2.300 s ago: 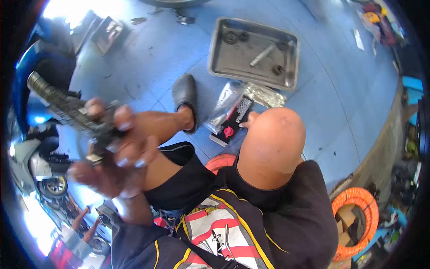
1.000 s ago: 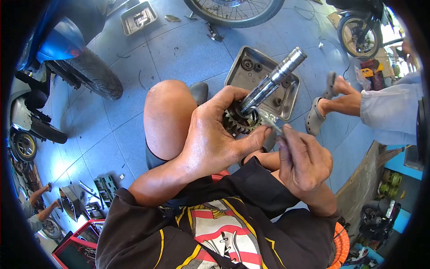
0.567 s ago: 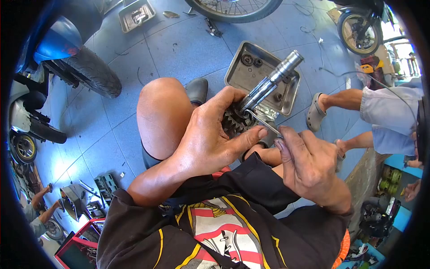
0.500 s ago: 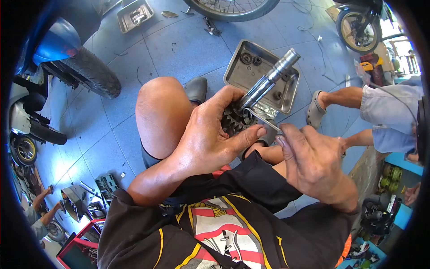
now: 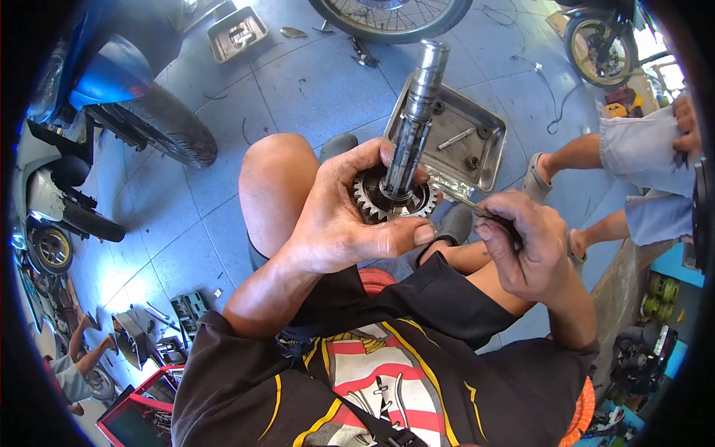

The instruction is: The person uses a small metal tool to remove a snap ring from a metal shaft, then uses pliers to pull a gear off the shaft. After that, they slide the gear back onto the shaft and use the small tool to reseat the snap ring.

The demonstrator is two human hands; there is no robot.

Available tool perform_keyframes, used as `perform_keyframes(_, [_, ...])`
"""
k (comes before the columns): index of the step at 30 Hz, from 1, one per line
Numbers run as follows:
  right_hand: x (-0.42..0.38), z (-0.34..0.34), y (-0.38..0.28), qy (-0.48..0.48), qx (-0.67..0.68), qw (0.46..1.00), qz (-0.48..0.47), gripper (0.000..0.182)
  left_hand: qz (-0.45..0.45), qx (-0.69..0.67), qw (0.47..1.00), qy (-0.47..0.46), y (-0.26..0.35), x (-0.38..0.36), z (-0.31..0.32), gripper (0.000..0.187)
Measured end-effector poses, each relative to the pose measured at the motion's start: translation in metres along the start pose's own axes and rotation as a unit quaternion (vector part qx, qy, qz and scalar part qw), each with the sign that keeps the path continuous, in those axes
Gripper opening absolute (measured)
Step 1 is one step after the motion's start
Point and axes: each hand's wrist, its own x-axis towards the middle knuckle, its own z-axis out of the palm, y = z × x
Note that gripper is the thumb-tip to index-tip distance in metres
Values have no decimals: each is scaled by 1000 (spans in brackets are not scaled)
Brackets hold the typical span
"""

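Note:
My left hand (image 5: 339, 216) is wrapped around a toothed gear (image 5: 370, 207) on a splined transmission shaft (image 5: 418, 97). The shaft points up and away from me, its bare metal end above the hand. The gear's upper face shows, with the shaft through its middle. My right hand (image 5: 525, 242) is closed on a thin metal tool (image 5: 463, 200), whose far end reaches the gear's right edge near my left fingers. The tool's exact kind and tip cannot be made out. Beyond the shaft, a metal tray (image 5: 497, 153) holds small gears and a slim rod (image 5: 456, 138).
A motorcycle tyre (image 5: 167, 127) is at the left, and a spoked wheel (image 5: 391, 30) at the top. Another person's legs (image 5: 566, 153) are close on the right. A smaller parts tray (image 5: 238, 36) lies farther off. A red toolbox (image 5: 138, 410) is at lower left.
The shaft has swung left and more upright, bringing the gear's face into view. The tool's far end has moved from the shaft's base to the gear's right edge. My right hand has shifted slightly.

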Motion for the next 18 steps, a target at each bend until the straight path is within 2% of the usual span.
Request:
perform_keyframes(2, [-2, 3, 0, 11, 55, 998, 24, 16, 16, 21, 1000, 11, -5, -1, -2, 47])
perform_keyframes(4, [1, 2, 1, -37, 74, 996, 33, 12, 21, 48, 999, 3, -6, -1, -2, 47])
perform_keyframes(9, [4, -5, 1, -85, 41, 994, 50, 12, 48, 116, 992, -12, -9, 2, 2, 43])
perform_keyframes(11, [3, -3, 0, -88, 38, 994, 59, 14, 18, 176, 984, -18, -8, 1, -1, 54])
perform_keyframes(13, [0, 1, -2, -84, -8, 995, 59, 17, 30, 187, 982, -13, -11, 2, 0, 54])
perform_keyframes(18, [-3, 4, -6, -111, 12, 987, 114, 20, 40, 210, 977, -4, -14, 3, 2, 53])
